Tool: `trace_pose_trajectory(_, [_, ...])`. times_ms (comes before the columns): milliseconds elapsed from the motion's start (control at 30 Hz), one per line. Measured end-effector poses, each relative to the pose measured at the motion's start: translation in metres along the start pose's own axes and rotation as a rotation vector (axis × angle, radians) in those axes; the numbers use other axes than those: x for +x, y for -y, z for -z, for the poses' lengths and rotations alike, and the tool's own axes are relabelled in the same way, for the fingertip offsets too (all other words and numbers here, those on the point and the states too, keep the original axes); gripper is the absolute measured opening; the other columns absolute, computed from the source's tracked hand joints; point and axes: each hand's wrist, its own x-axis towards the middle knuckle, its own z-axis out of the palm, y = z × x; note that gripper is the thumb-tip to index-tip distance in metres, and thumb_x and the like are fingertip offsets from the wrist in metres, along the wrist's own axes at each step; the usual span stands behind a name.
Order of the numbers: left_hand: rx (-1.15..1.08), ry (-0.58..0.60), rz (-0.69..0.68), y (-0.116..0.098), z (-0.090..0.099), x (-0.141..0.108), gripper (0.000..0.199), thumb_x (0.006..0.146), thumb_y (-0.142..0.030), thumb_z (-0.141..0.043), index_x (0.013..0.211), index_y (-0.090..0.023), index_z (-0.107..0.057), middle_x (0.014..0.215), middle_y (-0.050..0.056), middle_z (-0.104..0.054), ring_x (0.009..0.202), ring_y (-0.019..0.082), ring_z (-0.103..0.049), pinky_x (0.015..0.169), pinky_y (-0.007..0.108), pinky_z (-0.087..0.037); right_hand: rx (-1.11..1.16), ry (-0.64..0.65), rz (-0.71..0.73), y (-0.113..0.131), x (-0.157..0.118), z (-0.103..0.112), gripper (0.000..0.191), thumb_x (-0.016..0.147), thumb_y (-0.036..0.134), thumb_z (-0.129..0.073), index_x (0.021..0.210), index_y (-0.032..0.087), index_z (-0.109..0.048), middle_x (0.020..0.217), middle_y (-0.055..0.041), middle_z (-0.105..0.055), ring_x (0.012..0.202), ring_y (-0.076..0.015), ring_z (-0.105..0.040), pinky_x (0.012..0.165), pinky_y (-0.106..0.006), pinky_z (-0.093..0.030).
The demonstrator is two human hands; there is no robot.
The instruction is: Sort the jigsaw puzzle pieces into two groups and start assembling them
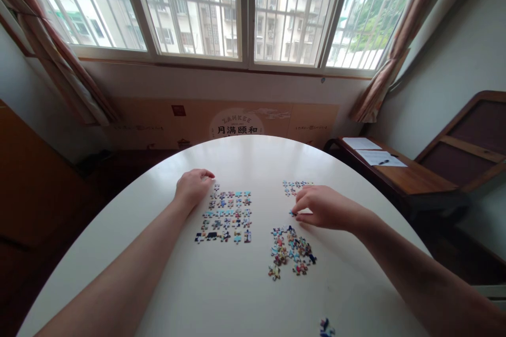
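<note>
My left hand [193,187] rests on the far left of the white table, its fingers curled together. Its fingertips are beside a puzzle piece [216,187] at the top of several sorted rows of pieces [227,213]; whatever they pinch is too small to make out. On the right, my right hand [326,205] has its thumb and fingers closed at a small blue puzzle piece [292,214], low over the tabletop. Behind that hand, a group of pieces [291,187] is partly covered by it. Nearer to me lies a loose pile of mixed puzzle pieces [292,250].
A separate puzzle piece or two [326,327] lies at the near edge of view on the round white table [221,295]. Beyond stand a printed cardboard panel [154,121] and barred windows. At right, a wooden bench [419,176] holds papers [379,158] and pens.
</note>
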Motion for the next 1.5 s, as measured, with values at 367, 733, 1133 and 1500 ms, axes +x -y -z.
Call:
trace_pose_trajectory(367, [0.004,0.001,-0.012,0.0,0.003,-0.001,0.028,0.079,-0.031,-0.054,0.092,-0.026,-0.079,0.108,0.004,-0.076,0.104,0.028,-0.068,0.093,0.036,-0.052,0.124,0.021,-0.157,-0.027,-0.007,0.008,0.012,0.08,0.022,-0.071,0.087,0.027,-0.08,0.093,0.0005,-0.079,0.089,-0.0195,-0.07,0.08,-0.03,-0.048])
trace_pose_trajectory(733, [0.011,-0.019,-0.016,0.002,0.001,0.0,0.025,0.08,-0.033,-0.057,0.09,-0.027,-0.079,0.108,0.004,-0.077,0.103,0.026,-0.068,0.092,0.034,-0.052,0.021,-0.214,-0.188,-0.065,-0.003,-0.015,0.023,0.084,0.014,-0.062,0.086,0.028,-0.081,0.092,0.001,-0.079,0.083,-0.0169,-0.071,0.074,-0.027,-0.05])
trace_pose_trajectory(1133, [0.019,0.011,-0.016,-0.001,0.003,-0.001,0.028,0.081,-0.034,-0.055,0.093,-0.026,-0.078,0.113,0.005,-0.075,0.106,0.027,-0.067,0.095,0.036,-0.051,-0.05,-0.261,-0.238,-0.069,-0.001,-0.021,0.019,0.089,0.022,-0.065,0.089,0.032,-0.081,0.092,0.0024,-0.078,0.084,-0.0171,-0.071,0.069,-0.026,-0.046])
trace_pose_trajectory(1500, [0.015,0.001,-0.018,-0.001,0.003,0.0,0.027,0.08,-0.034,-0.056,0.092,-0.027,-0.079,0.108,0.005,-0.076,0.105,0.027,-0.067,0.093,0.036,-0.052,-0.064,-0.286,-0.229,-0.07,0.001,-0.027,0.021,0.089,0.023,-0.063,0.091,0.033,-0.081,0.093,0.0018,-0.078,0.083,-0.017,-0.07,0.067,-0.025,-0.046])
